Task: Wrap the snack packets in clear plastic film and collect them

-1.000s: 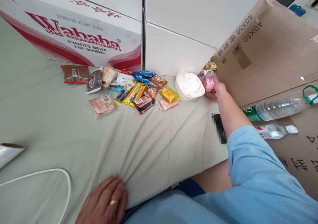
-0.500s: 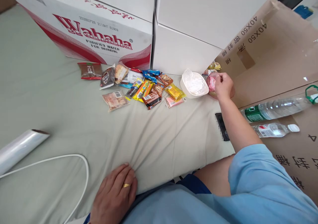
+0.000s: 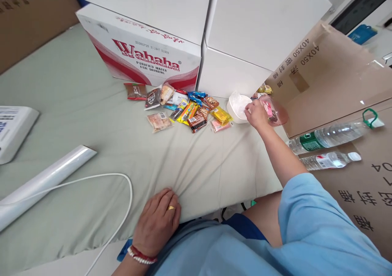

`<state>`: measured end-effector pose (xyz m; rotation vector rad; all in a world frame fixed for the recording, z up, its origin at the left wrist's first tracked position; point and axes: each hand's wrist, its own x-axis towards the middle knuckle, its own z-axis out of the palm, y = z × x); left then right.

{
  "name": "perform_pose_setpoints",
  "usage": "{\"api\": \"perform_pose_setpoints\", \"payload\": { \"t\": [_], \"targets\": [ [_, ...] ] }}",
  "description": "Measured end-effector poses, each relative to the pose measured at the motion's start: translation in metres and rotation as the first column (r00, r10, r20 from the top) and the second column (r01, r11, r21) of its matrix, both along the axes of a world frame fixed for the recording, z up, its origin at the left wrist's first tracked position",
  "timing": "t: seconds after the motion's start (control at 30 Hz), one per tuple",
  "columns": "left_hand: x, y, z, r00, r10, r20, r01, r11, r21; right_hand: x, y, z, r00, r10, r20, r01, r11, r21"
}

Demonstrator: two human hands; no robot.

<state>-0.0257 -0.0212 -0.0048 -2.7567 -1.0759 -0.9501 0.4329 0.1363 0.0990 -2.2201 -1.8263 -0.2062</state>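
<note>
Two hands: right [image 3: 256, 114] grips glossy pink packet [image 3: 269, 108]; left [image 3: 157, 221] flat.

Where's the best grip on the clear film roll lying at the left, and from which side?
Grip the clear film roll around its middle, coming down from above with fingers across its width. It lies flat and slanted on the green sheet, nothing on top of it; the white cable curves past its near side, so a top approach likely avoids it. The left hand is nearest.
</note>
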Motion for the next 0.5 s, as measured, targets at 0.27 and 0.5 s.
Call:
{"api": "perform_pose_setpoints", "payload": {
  "t": [0.27,0.5],
  "targets": [
    [-0.002,-0.002,0.003,0.974,0.013,0.227,0.035,0.978,-0.205,-0.050,-0.057,0.029,0.573,0.123,-0.810,0.309,0.883,0.352],
    [0.036,0.007,0.036,0.698,0.377,0.608,0.499,0.352,-0.792,-0.187,-0.155,-0.032,-0.226,-0.097,-0.969,0.129,0.983,-0.128]
  ]
}}
